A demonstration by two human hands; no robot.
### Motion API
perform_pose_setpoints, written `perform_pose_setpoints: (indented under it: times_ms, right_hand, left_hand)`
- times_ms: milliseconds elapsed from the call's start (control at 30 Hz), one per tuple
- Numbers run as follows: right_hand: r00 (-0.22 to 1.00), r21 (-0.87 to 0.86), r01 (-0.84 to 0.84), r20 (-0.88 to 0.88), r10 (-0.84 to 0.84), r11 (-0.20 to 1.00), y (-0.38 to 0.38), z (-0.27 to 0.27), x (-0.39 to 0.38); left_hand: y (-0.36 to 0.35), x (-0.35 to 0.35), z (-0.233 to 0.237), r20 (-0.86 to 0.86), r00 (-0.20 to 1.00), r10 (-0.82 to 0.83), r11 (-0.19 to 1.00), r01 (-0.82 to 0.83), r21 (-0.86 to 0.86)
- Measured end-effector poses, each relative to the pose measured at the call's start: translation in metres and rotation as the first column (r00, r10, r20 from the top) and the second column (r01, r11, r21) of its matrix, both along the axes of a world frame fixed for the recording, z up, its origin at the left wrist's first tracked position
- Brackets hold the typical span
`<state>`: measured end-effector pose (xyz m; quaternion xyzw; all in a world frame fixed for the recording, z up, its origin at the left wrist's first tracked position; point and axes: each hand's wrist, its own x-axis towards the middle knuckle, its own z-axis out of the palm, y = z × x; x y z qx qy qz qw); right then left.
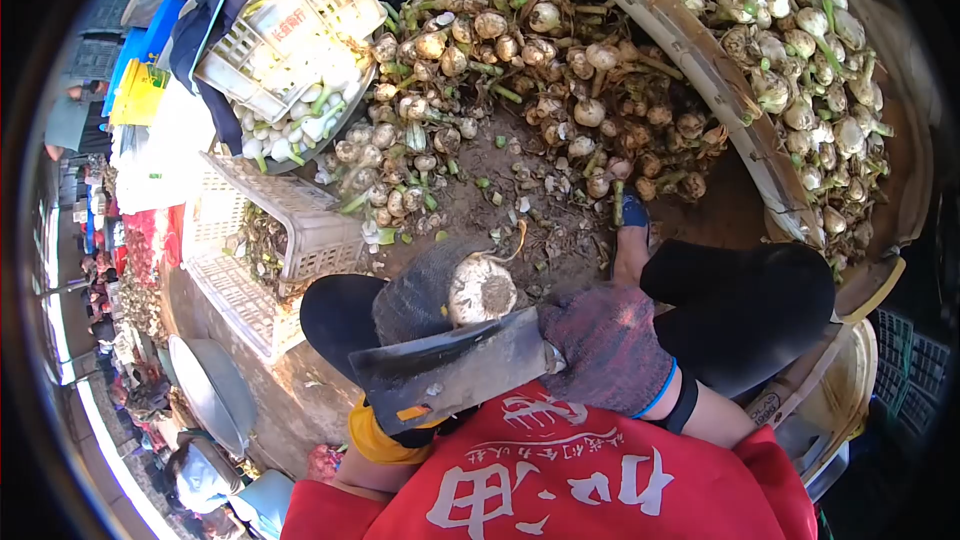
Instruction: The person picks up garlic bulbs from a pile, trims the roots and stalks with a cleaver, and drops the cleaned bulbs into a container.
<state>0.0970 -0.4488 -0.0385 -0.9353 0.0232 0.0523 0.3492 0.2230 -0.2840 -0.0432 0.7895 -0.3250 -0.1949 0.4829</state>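
My left hand [415, 295], in a dark grey glove, holds a whitish garlic bulb [482, 290] with its root end facing me. Just below the bulb lies the broad dark blade of a cleaver [455, 365], its upper edge close to or touching the bulb. My right hand [610, 345], in a reddish-grey knitted glove, is closed around the cleaver's handle, which the fingers hide. Both hands are above my lap, in front of a red apron [570, 470].
Garlic bulbs with stalks [530, 40] are heaped on the ground ahead. More fill a large container [800, 70] at the right. A white plastic crate [330, 240] and a metal basin [210, 390] stand left. A bowl of cleaned bulbs [310, 125] is upper left. People [200, 480] are at far left.
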Motion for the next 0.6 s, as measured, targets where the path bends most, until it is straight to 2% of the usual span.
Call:
perform_pose_setpoints:
  times_ms: [33, 67, 100, 133, 167, 200, 233, 267, 300, 333, 367, 400, 433, 467, 500, 533, 567, 600]
  right_hand:
    - [1.000, -0.008, -0.014, -0.002, 0.013, 1.000, 0.001, 0.000, -0.001]
    - [1.000, -0.010, -0.012, 0.000, 0.012, 1.000, 0.001, -0.011, -0.005]
    - [0.980, 0.023, 0.132, 0.148, -0.134, 0.991, -0.001, -0.035, -0.013]
    - [0.917, 0.079, 0.264, 0.288, -0.275, 0.961, -0.005, -0.053, -0.020]
    - [0.915, 0.077, 0.260, 0.298, -0.271, 0.962, -0.014, -0.064, -0.030]
    - [0.915, 0.022, 0.402, 0.035, -0.403, 0.915, -0.024, -0.075, -0.043]
    - [0.832, -0.068, 0.509, -0.217, -0.511, 0.858, -0.031, -0.079, -0.046]
    - [0.867, 0.098, 0.489, -0.158, -0.472, 0.867, -0.028, -0.077, -0.047]
    - [0.886, 0.268, 0.463, -0.121, -0.447, 0.845, -0.016, -0.070, -0.057]
    - [0.873, 0.499, 0.473, -0.154, -0.463, 0.726, -0.007, -0.064, -0.056]
    - [0.869, 0.474, 0.485, -0.165, -0.467, 0.735, 0.001, -0.079, -0.061]
    - [0.837, 0.430, 0.548, -0.299, -0.459, 0.717, -0.003, -0.075, -0.054]
    - [0.784, 0.383, 0.605, -0.440, -0.438, 0.698, -0.002, -0.070, -0.050]
    - [0.780, 0.382, 0.610, -0.443, -0.442, 0.694, -0.001, -0.070, -0.049]
    - [0.816, 0.486, 0.573, -0.416, -0.402, 0.660, -0.003, -0.071, -0.047]
    - [0.848, 0.584, 0.529, -0.386, -0.362, 0.616, -0.004, -0.070, -0.043]
    - [0.846, 0.583, 0.533, -0.389, -0.365, 0.613, -0.002, -0.065, -0.037]
    - [0.912, 0.701, 0.391, -0.211, -0.350, 0.597, -0.002, -0.053, -0.024]
  left_hand:
    - [0.001, -0.003, -0.001, -0.051, 0.997, 0.062, 0.993, -0.067, -0.100]
    - [0.001, -0.006, 0.002, -0.049, 0.997, 0.060, 0.992, -0.065, -0.103]
    - [-0.001, -0.009, 0.007, 0.215, 0.976, 0.028, 1.000, -0.027, -0.008]
    - [-0.001, -0.012, 0.011, 0.463, 0.886, -0.028, 0.995, -0.017, 0.094]
    - [-0.005, -0.017, 0.006, 0.572, 0.817, 0.073, 0.997, -0.073, -0.023]
    - [0.001, -0.016, 0.009, 0.528, 0.849, 0.013, 1.000, -0.007, -0.013]
    - [0.004, -0.015, 0.011, 0.484, 0.874, -0.039, 0.999, 0.049, -0.008]
    - [-0.001, -0.018, 0.006, 0.523, 0.849, 0.070, 0.996, -0.089, 0.011]
    - [-0.002, -0.014, 0.005, 0.547, 0.836, 0.031, 0.990, -0.100, 0.096]
    - [0.004, -0.016, -0.007, 0.412, 0.908, 0.080, 0.991, -0.118, 0.067]
    - [0.002, -0.010, -0.019, 0.281, 0.952, 0.125, 0.991, -0.135, 0.018]
    - [-0.004, -0.006, -0.020, 0.284, 0.951, 0.121, 0.992, -0.128, 0.005]
    - [-0.007, -0.005, -0.019, -0.233, 0.959, 0.160, 0.978, -0.186, -0.095]
    - [-0.009, -0.004, -0.017, -0.688, 0.718, 0.106, 0.948, -0.282, -0.148]
    - [-0.010, -0.002, -0.016, -0.687, 0.720, 0.102, 0.948, -0.279, -0.151]
    - [-0.009, -0.001, -0.015, -0.890, 0.449, -0.080, 0.832, -0.462, -0.307]
    - [-0.007, 0.001, -0.014, -0.930, 0.158, -0.331, 0.664, -0.661, -0.349]
    - [-0.011, 0.017, -0.050, -0.553, 0.150, -0.820, 0.466, -0.388, -0.795]
